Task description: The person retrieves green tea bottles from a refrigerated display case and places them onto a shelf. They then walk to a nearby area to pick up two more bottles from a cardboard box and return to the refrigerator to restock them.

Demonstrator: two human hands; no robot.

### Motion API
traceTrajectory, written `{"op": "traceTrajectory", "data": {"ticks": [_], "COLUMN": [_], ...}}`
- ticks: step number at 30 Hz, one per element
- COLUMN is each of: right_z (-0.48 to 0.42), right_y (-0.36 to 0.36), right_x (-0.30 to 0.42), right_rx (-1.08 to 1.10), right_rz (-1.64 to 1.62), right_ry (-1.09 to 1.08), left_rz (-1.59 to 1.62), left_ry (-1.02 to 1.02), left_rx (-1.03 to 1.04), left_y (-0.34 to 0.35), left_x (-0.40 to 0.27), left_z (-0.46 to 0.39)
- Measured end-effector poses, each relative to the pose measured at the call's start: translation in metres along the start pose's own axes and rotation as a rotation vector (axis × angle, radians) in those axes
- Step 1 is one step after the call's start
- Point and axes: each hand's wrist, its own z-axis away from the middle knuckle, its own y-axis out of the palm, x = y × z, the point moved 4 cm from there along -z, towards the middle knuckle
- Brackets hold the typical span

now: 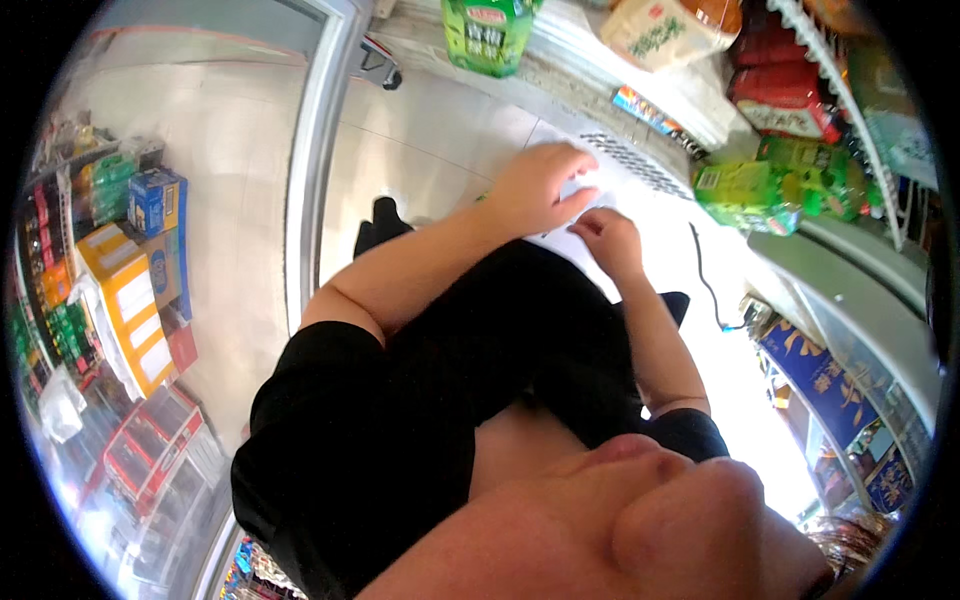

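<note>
My left hand [541,189] is held above the pale tiled floor, thumb and fingers curved with a bright gap between them. Close beside it, my right hand [611,241] has its fingers curled inward, their tips near my left thumb. Something pale shows between the hands, but glare hides whether it is an object or the floor. A small green patch [482,196] peeks out by my left wrist, mostly hidden by the arm. Green-labelled drink bottles [739,195] lie on their sides to the right of my hands. Another green-labelled drink bottle [489,34] stands beyond them.
A metal-framed glass door [315,142] is at left; stacked cartons [127,300] show behind it. A wire shelf edge [840,90] borders red packages [780,97]. A vent grille [637,161] runs along the cabinet base. A black cable [701,266] crosses the floor. A wheel [392,79] shows behind.
</note>
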Motion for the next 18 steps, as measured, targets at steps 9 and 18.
{"op": "traceTrajectory", "data": {"ticks": [9, 18], "right_z": [0.092, 0.21], "right_y": [0.05, -0.066], "right_x": [0.011, 0.049], "right_rx": [0.047, 0.202], "right_rz": [-0.127, -0.035], "right_ry": [0.197, 0.154], "left_rz": [-0.184, -0.341], "left_ry": [-0.48, -1.043], "left_rx": [0.014, -0.487], "left_y": [0.056, -0.086], "left_x": [-0.003, -0.183], "left_z": [0.134, 0.315]}}
